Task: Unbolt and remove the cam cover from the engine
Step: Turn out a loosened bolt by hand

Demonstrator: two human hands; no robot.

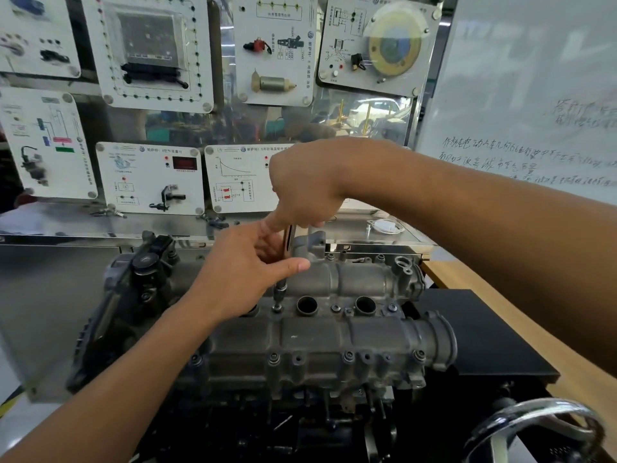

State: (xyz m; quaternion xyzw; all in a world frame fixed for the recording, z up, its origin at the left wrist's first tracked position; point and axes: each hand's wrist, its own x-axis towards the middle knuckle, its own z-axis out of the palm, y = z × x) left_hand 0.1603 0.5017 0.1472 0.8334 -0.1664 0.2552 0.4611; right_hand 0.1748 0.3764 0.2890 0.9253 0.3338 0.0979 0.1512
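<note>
The grey metal cam cover (334, 335) lies across the engine in the middle of the view, with several bolts along its front edge and between its two round plug holes. A socket driver (279, 290) stands upright on a bolt (276, 308) in the cover's middle row, left of the plug holes. My right hand (303, 192) grips the top of the driver from above. My left hand (253, 262) curls its fingers round the chrome shaft lower down, thumb pointing right. The upper part of the tool is hidden inside my hands.
A black plastic engine part (147, 262) sits at the cover's left end. Behind stands a metal bench (66, 225) with training display boards. A whiteboard (521, 95) is at the right, a wooden table edge (500, 315) and black plate (484, 339) beside the engine, a chrome handwheel (534, 426) bottom right.
</note>
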